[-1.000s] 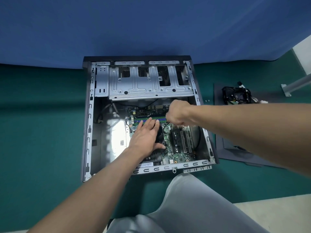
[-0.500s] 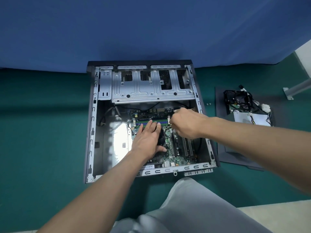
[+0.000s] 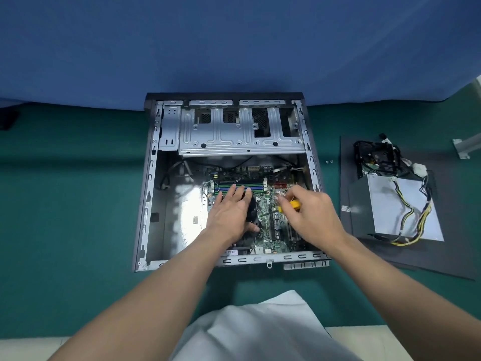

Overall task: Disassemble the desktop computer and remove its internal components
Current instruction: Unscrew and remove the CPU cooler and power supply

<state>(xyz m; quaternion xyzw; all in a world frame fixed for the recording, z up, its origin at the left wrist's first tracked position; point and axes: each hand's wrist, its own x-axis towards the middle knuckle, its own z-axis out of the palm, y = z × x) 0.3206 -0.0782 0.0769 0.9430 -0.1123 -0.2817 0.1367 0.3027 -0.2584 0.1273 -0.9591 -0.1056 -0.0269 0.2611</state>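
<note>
An open desktop case (image 3: 149,204) lies on its side on the green mat, its silver drive cage (image 3: 234,136) at the far end. Inside sits the green motherboard (image 3: 270,230) with memory sticks (image 3: 242,187). My left hand (image 3: 230,212) rests flat with straight fingers on the black CPU cooler fan (image 3: 251,213), thumb along its near side. To its right, my right hand (image 3: 312,214) grips a yellow-handled screwdriver (image 3: 292,205), whose shaft points down-left to the board near the cooler.
A dark side panel (image 3: 429,259) lies on the mat to the right, bearing a silver power supply (image 3: 400,209) with yellow and black cables and a black component (image 3: 377,157) behind it. Two small screws (image 3: 329,161) lie beside the case. Blue cloth hangs behind.
My right hand has drawn back toward me and to the right, from the memory area to above the expansion slots, and the yellow handle now shows. My left hand stays on the cooler.
</note>
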